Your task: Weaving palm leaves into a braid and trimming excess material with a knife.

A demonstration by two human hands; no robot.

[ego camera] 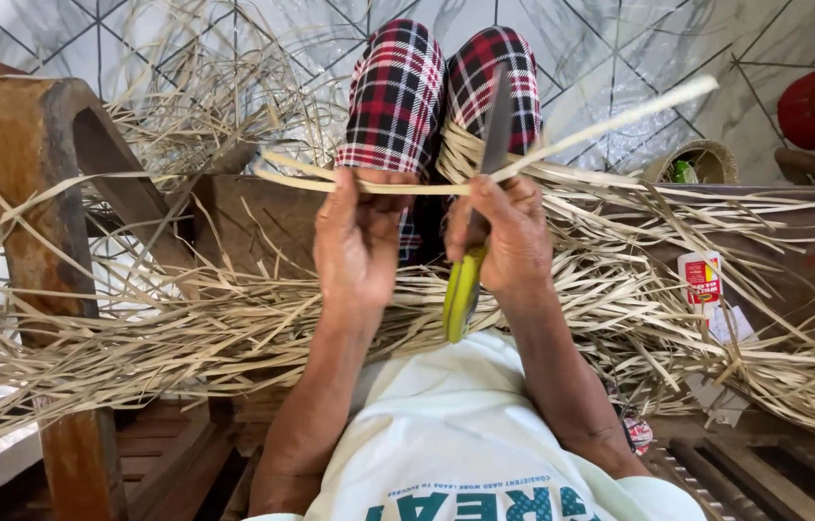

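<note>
- Hidden/cut off: forearms run out of the bottom edge behind a white shirt (465, 434). The knife (478, 207) is partly covered by the right hand (509, 236), so only the blade tip above it and the yellow-green handle below it show. Right end of the pale strip (523, 159) stays in frame, upper right; where the left end stops among the loose fibres is hard to tell.
- Left hand (357, 241), centre of frame: grip closed, thumb and fingers pinching the strip from below.
- Right hand, just right of centre: grip closed around the knife, thumb pressing on the strip where the blade crosses it.
- Strip: long axis near horizontal between the hands, then rising to the upper right. It sits at centre, just in front of the knees.
- Knife: long axis near vertical, slightly tilted; blade points up toward the knees, handle down toward the shirt.
- Plaid-clad knees (436, 92) at top centre, with a coiled bundle of strips (461, 150) resting against them.
- Surface: dark wooden bench (253, 217) buried in dried straw strips (678, 309), which spread left to right.
- Room: pale tiled floor (620, 58) with diagonal lines across the top; rusty wooden frame (41, 212) upper left; small white-and-red packet (702, 280) at right; red round object (813, 106) cut off upper right.
</note>
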